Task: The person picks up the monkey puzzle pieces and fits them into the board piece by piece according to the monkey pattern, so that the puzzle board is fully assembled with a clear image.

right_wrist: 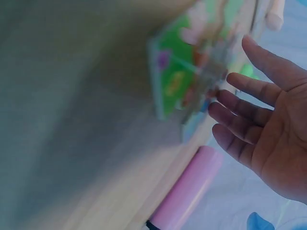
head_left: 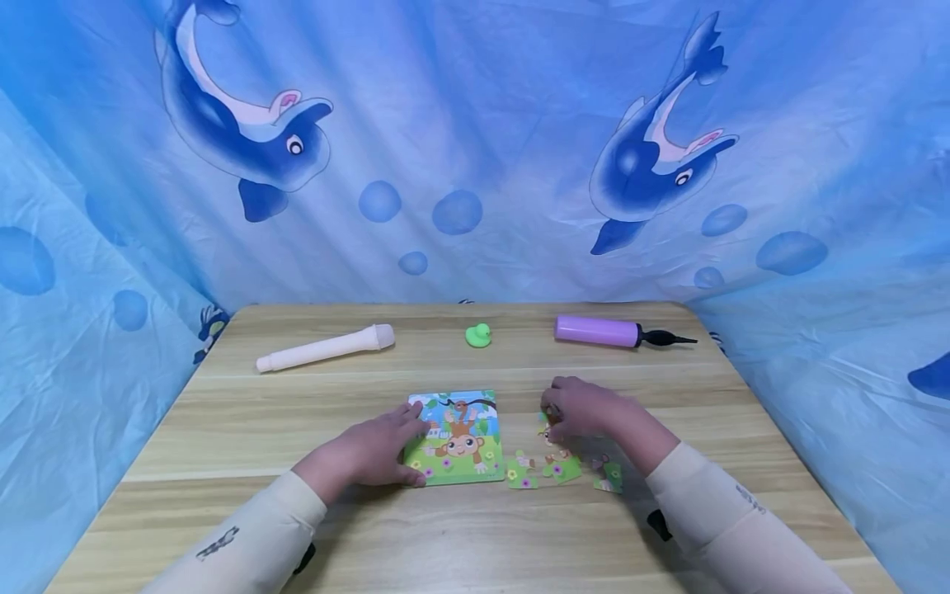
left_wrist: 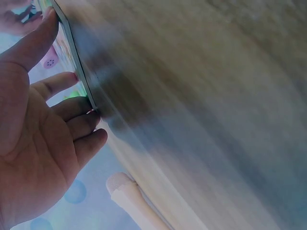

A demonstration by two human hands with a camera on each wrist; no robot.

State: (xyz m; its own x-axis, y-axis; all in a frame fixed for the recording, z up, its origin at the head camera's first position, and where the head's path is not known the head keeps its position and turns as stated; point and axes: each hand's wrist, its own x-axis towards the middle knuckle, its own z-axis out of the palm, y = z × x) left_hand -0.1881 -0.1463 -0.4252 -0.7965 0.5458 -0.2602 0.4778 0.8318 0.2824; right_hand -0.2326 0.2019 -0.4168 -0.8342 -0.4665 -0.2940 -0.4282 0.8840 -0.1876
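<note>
My left hand [head_left: 374, 445] rests at the left side of a square picture puzzle board [head_left: 463, 445] with a hanging monkey on it. Its thumb is at the near corner, the other fingers along the left edge and over the picture. To the right, my right hand [head_left: 586, 408] is over loose jigsaw pieces [head_left: 564, 469], partly hiding them. In the right wrist view its fingers [right_wrist: 240, 127] are loosely bent and spread, the thumb apart from them, close to the green pieces [right_wrist: 168, 81]. One more piece [head_left: 610, 476] lies below the right wrist.
Along the back of the wooden table [head_left: 460, 536] lie a white toy microphone [head_left: 326, 349], a small green duck [head_left: 478, 336] and a purple hand pump [head_left: 597, 331] with a black nozzle. A blue dolphin-printed curtain [head_left: 475, 124] hangs behind and at both sides.
</note>
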